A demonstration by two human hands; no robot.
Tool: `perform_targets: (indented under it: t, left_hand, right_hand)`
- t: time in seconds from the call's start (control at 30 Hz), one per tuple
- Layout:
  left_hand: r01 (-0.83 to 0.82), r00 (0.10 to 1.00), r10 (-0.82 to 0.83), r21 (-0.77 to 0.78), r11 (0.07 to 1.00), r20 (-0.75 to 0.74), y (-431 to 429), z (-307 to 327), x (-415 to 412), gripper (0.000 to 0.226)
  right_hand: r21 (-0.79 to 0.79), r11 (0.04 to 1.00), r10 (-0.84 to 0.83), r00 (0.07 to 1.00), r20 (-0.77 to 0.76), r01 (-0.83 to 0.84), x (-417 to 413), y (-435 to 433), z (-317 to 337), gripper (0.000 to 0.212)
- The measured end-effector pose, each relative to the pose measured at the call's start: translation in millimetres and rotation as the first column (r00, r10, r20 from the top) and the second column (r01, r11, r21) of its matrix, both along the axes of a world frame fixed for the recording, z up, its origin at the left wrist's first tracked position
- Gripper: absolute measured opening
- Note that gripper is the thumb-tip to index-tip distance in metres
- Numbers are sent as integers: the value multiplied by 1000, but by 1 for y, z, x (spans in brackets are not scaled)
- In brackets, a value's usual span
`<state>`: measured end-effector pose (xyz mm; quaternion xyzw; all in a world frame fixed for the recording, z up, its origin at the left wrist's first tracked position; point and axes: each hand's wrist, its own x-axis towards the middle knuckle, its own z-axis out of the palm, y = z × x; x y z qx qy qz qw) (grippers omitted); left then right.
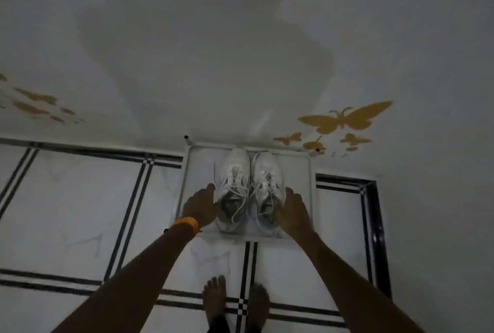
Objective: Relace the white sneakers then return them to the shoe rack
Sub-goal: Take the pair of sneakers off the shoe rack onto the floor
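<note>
**White sneakers on the shoe rack, a hand at each side**

White sneakers (235,172) stand as a pair, side by side and touching, on the flat top of a low white shoe rack (310,199). Their toes point toward the wall (187,38) and their heels toward the person. The view looks straight down from the person's head. White laces (240,199) lie loose across both tongues, and some loops trail down over the shoe openings.

Two bare forearms reach forward from the bottom of the picture. The left hand (200,205) lies against the outer side of the left sneaker, back of the hand up. An orange wristband (186,223) circles that wrist. The right hand (292,211) lies against the outer side of the right sneaker, near its opening. The picture is dim and soft, so I cannot tell whether either hand is gripping its shoe or only touching it.

The rack stands flush against the pale wall, with small dark caps on its back corner posts. Golden butterfly stickers (344,117) decorate the wall to the right of the rack, one large and several small. More stickers appear, blurred, far to the left. A broad soft shadow falls on the wall above the rack.

The floor (80,199) is white tile crossed by black double lines. The person's bare feet (215,295) stand on it just in front of the rack.
</note>
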<state>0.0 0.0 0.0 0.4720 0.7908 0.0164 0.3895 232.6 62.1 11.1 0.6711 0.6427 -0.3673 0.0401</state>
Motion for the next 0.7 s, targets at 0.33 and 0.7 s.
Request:
perform_targets:
  t: [0.33,0.7]
  left_hand:
    - [-24,998,34,173,985,-55,33,-122,13,60]
    - [-162,987,159,344,925,37,-8,-75,44,28]
  right_hand:
    - [145,988,37,996,79,-48,2,32,-139,69]
    - [240,970,-1,987,-164,41,11,3,-88,52]
